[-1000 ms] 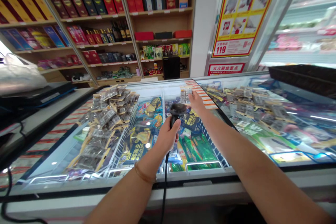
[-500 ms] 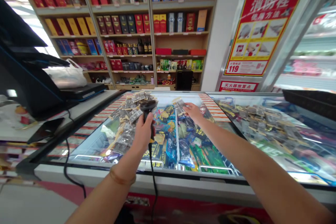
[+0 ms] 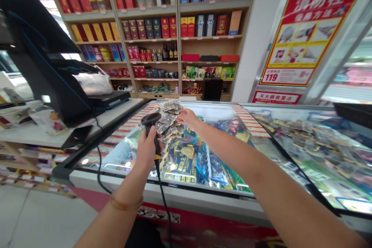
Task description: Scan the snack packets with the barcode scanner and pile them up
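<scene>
My left hand is wrapped round the handle of a black barcode scanner, which stands upright with its head on top and its cable hanging down. My right hand reaches across to a pile of small clear packets with dark contents and tan edges. Its fingers are pinched on a packet at the pile's right side; the fingers partly hide it, and it blends with the others. The pile lies on the glass lid of a chest freezer, left of the middle.
Bagged frozen goods show through the glass. More packets lie on the right-hand freezer. At left stand a black checkout terminal, a white plastic bag and a dark flat device. Shelves of boxes line the back.
My right hand has moved left with a packet, from the middle of the glass to the pile. The scanner has shifted slightly left, away from the pile. The view has turned left.
</scene>
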Demonstrator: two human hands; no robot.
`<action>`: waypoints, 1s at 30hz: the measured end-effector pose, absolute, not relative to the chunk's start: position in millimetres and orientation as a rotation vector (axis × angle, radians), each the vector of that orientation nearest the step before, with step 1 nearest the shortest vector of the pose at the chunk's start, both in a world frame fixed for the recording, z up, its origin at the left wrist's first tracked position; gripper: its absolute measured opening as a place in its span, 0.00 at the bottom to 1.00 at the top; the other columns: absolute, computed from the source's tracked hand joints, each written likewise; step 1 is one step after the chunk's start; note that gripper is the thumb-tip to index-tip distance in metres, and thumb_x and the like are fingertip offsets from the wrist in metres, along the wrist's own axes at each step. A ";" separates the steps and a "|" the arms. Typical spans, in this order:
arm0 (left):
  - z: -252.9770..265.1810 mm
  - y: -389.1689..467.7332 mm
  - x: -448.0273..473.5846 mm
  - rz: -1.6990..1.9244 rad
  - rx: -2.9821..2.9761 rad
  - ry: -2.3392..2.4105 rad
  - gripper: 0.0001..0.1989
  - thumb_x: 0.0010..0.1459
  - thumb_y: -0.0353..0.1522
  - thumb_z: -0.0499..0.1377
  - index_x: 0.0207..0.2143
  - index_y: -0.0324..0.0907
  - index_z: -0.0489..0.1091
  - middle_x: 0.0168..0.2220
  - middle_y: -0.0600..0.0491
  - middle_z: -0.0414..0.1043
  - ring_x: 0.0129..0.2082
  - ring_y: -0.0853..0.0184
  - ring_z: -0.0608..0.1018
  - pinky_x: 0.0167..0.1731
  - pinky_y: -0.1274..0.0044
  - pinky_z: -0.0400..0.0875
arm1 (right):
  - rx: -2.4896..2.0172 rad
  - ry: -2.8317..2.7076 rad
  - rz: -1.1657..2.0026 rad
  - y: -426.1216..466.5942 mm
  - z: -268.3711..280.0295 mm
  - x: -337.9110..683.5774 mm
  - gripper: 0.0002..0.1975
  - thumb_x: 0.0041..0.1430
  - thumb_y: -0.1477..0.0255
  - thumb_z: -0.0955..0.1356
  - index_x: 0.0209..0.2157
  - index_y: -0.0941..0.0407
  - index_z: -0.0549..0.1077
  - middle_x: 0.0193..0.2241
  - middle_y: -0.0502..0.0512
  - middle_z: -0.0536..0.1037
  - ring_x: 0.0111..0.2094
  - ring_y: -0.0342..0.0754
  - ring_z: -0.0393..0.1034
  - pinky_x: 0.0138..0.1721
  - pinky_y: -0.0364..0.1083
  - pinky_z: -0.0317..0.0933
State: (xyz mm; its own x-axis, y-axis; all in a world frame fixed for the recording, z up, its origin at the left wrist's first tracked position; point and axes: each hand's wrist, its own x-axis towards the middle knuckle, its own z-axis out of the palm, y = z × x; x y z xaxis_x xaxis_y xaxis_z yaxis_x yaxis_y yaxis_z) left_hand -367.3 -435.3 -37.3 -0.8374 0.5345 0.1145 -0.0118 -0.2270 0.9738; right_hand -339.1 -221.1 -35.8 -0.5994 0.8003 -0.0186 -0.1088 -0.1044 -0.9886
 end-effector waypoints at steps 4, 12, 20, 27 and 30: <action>-43.4 -424.5 -360.2 2.129 0.621 1.609 0.26 0.48 0.54 0.66 0.35 0.44 0.63 0.24 0.60 0.69 0.13 0.74 0.68 0.12 0.80 0.60 | -0.742 -1.528 1.692 -209.6 -46.5 -316.8 0.14 0.56 0.86 0.71 0.38 0.56 0.69 0.41 0.53 0.76 0.26 0.39 0.76 0.42 0.49 0.77; -45.1 -360.0 -294.3 1.983 0.762 1.456 0.26 0.48 0.54 0.65 0.33 0.44 0.63 0.24 0.60 0.68 0.13 0.75 0.67 0.12 0.80 0.60 | -0.986 -1.571 1.307 -147.9 -90.1 -166.3 0.08 0.56 0.81 0.70 0.38 0.56 0.74 0.43 0.54 0.79 0.27 0.41 0.77 0.36 0.46 0.75; -62.0 -277.2 -220.0 1.785 0.894 1.314 0.25 0.50 0.53 0.65 0.33 0.44 0.62 0.24 0.61 0.68 0.13 0.74 0.68 0.12 0.80 0.59 | -1.566 -1.743 0.470 -95.0 -106.8 54.4 0.12 0.59 0.77 0.67 0.44 0.59 0.79 0.41 0.58 0.84 0.39 0.50 0.79 0.45 0.49 0.72; -90.2 -265.0 -201.2 1.640 0.965 1.320 0.27 0.48 0.54 0.67 0.34 0.44 0.64 0.26 0.59 0.69 0.14 0.74 0.68 0.13 0.79 0.61 | -1.986 -1.771 0.172 -74.7 -93.1 154.9 0.14 0.65 0.70 0.66 0.43 0.61 0.82 0.44 0.67 0.83 0.49 0.61 0.78 0.52 0.56 0.68; -97.5 -268.8 -204.6 1.607 1.025 1.357 0.26 0.49 0.54 0.67 0.33 0.44 0.65 0.25 0.58 0.69 0.15 0.74 0.68 0.13 0.79 0.61 | -2.182 -1.784 0.069 -60.1 -96.4 153.1 0.24 0.65 0.54 0.67 0.41 0.62 0.82 0.48 0.74 0.80 0.55 0.69 0.74 0.56 0.66 0.62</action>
State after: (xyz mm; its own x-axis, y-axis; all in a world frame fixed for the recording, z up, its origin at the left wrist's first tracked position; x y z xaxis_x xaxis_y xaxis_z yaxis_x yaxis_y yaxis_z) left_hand -204.6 -268.8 -97.5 -0.3697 0.9245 0.0934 -0.0628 -0.1251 0.9901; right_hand 153.1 -60.1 -96.4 0.2188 0.9620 0.1632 0.9464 -0.1685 -0.2754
